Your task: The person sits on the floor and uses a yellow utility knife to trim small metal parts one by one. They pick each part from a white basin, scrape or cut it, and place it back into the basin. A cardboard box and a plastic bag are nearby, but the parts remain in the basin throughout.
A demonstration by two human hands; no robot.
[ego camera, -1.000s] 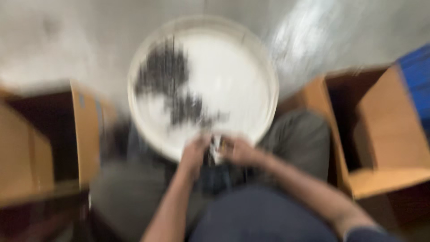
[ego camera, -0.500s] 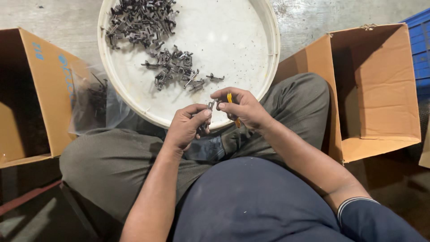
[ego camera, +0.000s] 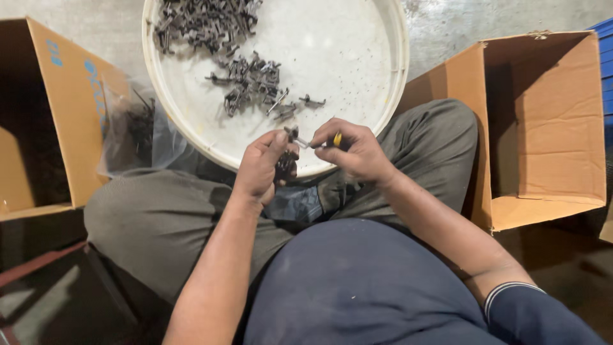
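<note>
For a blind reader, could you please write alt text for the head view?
A seated person's left hand holds small dark metal parts while the right hand works a yellow-handled tool over a white round tray of similar parts, with open cardboard boxes at both sides.

Open brown cardboard box (ego camera: pixel 38 121), floor's left edge, blue print on its flap. Clear plastic bag (ego camera: pixel 137 131) just beside it (dark small parts inside). Open brown cardboard box (ego camera: pixel 549 121), right edge. Blue crate (ego camera: pixel 603 38), top-right corner.
</note>
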